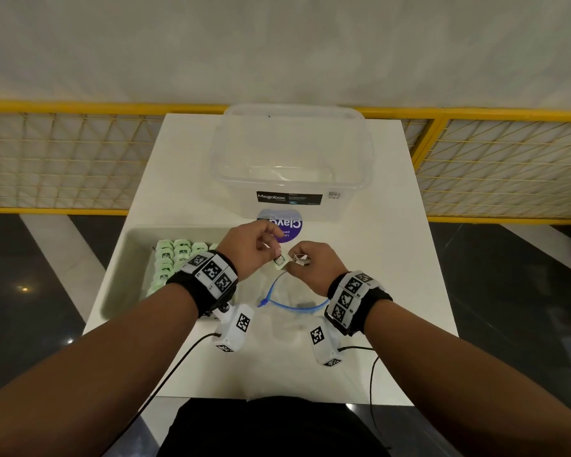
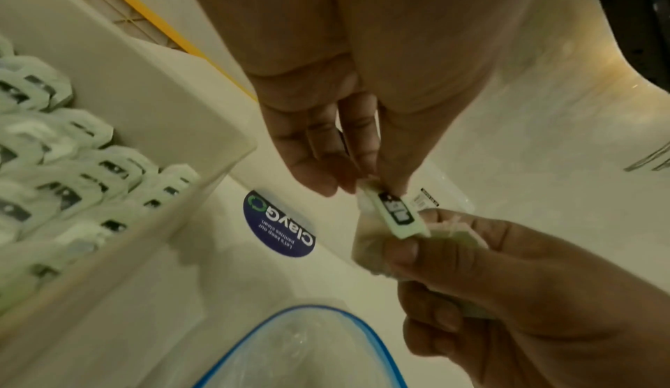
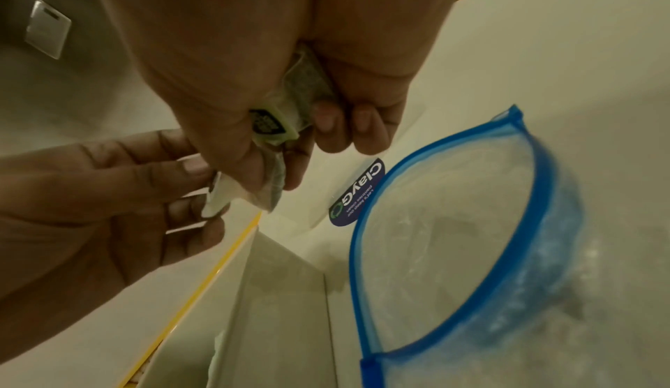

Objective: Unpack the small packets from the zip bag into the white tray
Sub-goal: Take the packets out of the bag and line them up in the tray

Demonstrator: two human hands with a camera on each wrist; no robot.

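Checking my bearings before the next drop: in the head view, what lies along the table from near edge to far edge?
Zip bag → hands, left and right, pinching a small packet → purple ClayGo sticker → clear Megabox bin.

Pale green packet point(image 1: 279, 262) held above open blue-rimmed zip bag point(image 1: 294, 306), more packets point(image 1: 173, 258) rowed in white tray point(image 1: 126, 258)

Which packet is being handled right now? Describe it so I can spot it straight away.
Start at the white tray on the table's left side, filled with rows of pale green packets. Just to its right, above the blue-rimmed zip bag, the left hand and right hand meet. The packet pinched between them is the only one held in the air.
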